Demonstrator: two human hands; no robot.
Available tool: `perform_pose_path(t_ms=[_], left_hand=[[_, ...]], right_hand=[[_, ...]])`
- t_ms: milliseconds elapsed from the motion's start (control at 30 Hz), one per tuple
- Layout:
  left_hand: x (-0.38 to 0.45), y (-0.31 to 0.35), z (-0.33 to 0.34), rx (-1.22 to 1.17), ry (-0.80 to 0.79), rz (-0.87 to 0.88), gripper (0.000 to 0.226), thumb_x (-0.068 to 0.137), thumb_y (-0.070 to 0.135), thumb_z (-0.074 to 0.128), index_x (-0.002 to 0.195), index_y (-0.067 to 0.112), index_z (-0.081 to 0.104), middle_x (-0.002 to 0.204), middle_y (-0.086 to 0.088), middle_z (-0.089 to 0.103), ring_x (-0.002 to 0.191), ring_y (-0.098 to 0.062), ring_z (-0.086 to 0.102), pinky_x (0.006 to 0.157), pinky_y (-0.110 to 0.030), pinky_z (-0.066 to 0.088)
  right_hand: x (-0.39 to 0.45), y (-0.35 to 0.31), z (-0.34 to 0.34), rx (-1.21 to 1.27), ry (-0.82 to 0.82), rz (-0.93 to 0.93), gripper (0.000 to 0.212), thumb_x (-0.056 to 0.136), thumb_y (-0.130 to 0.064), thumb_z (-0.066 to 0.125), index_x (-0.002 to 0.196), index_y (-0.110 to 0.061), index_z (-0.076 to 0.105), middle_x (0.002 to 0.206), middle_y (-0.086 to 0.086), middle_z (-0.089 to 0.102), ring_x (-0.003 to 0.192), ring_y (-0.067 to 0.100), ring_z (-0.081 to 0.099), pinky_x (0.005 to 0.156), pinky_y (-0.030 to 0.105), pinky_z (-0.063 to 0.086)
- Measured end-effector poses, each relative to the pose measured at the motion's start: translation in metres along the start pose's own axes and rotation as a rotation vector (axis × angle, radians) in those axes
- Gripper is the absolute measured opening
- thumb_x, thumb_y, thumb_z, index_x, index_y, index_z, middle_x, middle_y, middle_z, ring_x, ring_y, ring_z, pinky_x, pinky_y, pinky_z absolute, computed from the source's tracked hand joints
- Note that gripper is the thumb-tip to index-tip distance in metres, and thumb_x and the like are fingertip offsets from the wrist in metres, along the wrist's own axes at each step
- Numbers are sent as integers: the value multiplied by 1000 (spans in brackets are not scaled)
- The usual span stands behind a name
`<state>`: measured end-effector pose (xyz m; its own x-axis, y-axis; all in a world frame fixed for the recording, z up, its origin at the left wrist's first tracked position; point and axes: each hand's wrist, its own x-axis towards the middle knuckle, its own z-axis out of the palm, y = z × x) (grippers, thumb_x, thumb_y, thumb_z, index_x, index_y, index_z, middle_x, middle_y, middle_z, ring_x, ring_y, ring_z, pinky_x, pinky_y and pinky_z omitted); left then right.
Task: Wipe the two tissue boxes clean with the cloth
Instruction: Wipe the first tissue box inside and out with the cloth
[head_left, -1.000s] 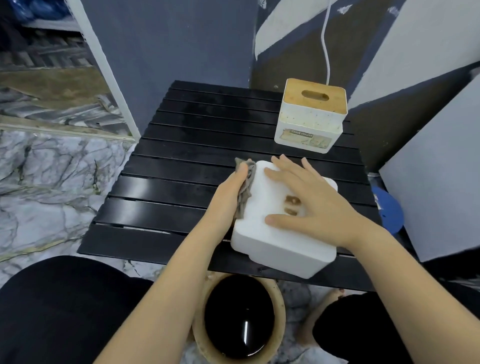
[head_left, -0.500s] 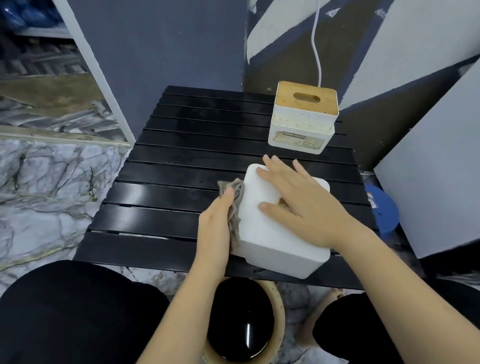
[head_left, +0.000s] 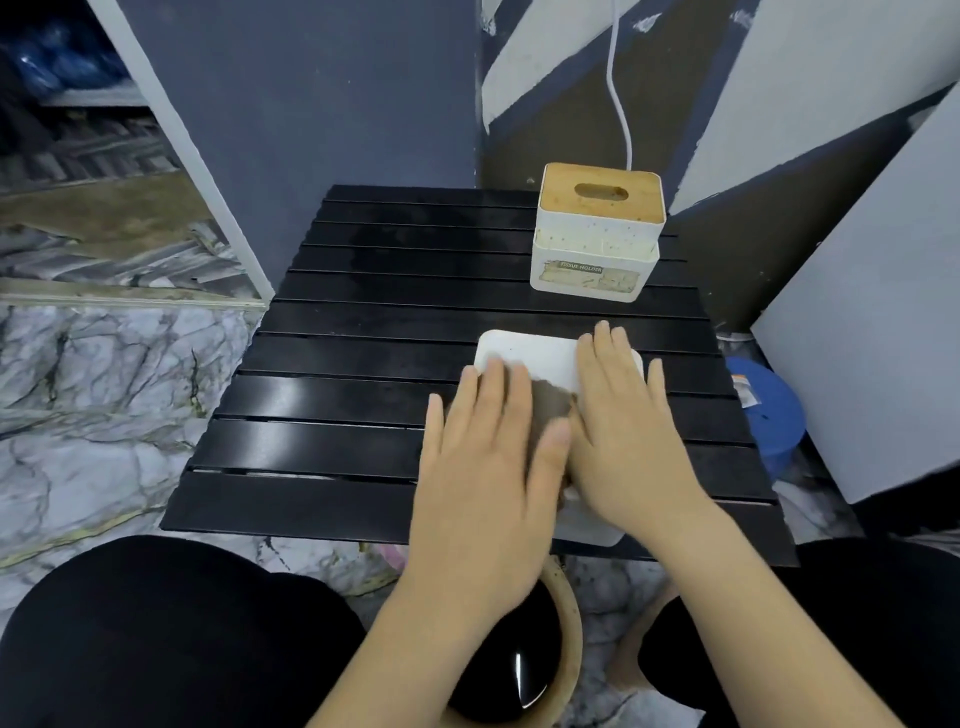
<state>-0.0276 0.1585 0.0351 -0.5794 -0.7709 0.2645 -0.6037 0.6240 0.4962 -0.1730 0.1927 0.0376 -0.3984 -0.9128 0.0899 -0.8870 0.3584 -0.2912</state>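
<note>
head view | left hand flat, fingers spread, pressing the cloth onto the near white tissue box to scrub its top | right hand open, palm down, pinning that box so it won't slide | box 2 waits at the far side of the black table, not touched

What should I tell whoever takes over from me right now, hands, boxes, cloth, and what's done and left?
Left hand: flat on the cloth, pressing it onto the top of the white tissue box.
Right hand: flat on that box, steadying it.
Box sits at the near edge of the black slatted table.
Wooden-lid tissue box: far right of table, untouched now.
Done: cannot tell how much of the near box.
Left: finish it, then the wooden-lid box.
</note>
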Motion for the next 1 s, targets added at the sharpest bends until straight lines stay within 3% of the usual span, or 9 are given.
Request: perform_pose_path(t_ms=[133,333,400,467,533,600,700,867,1000], left_hand=[[10,-1,8,153,-34,17,67,105,46,14,158,9,30,166,-7,27,155,-24,21,127,-45,13],[62,-14,11,216,-144,126,70,101,49,6,161,18,24,168,-3,24,156,-23,17,126,-40,8],[81,-22,10,178,-212,175,62,105,49,16,160,23,28,166,1,29,155,-22,21,126,-40,12],[98,-27,8,121,-233,212,53,106,48,32,153,26,41,153,3,49,144,-22,38,120,-39,27],[110,-27,6,72,-225,219,38,104,49,42,131,29,60,118,6,66,113,-20,55,97,-37,43],[121,-26,7,11,-195,155,31,101,52,48,100,26,65,86,9,64,85,-17,58,73,-36,47],[132,-27,11,-74,-118,-6,45,96,57,56,75,18,59,64,5,59,61,-15,55,58,-32,42],[125,-32,11,-78,54,-178,52,95,57,57,70,11,59,63,3,57,62,-21,54,56,-32,36],[101,-41,-4,-129,110,-376,54,95,57,56,60,16,52,61,2,54,61,-19,51,52,-30,29]], right_hand=[[0,3,6,-41,10,-29,86,90,-43,-8,163,-2,13,173,16,7,161,29,2,129,48,4],[0,7,12,-75,42,-46,75,100,-36,4,159,3,27,169,22,21,159,34,17,128,54,17],[1,7,13,-77,48,-38,74,100,-36,5,159,3,29,168,21,23,159,33,18,128,54,17],[2,7,14,-67,47,-39,75,100,-38,4,159,2,28,169,20,21,159,32,16,128,52,13],[2,7,12,-58,16,-38,79,97,-40,-1,162,-1,20,172,17,13,161,29,8,129,49,6],[2,6,9,-49,-12,-32,80,95,-42,-5,164,-4,12,173,13,4,161,25,0,129,45,0],[7,8,2,-59,-73,-36,68,104,-38,3,164,-7,3,174,9,-5,161,21,-8,129,41,-6],[20,10,-8,-164,-146,-100,61,109,-37,2,164,-13,-8,173,5,-16,160,19,-16,127,46,-11],[35,7,-16,-233,-235,44,60,109,-43,4,163,-27,-17,169,14,-25,156,29,-26,124,58,-15]])
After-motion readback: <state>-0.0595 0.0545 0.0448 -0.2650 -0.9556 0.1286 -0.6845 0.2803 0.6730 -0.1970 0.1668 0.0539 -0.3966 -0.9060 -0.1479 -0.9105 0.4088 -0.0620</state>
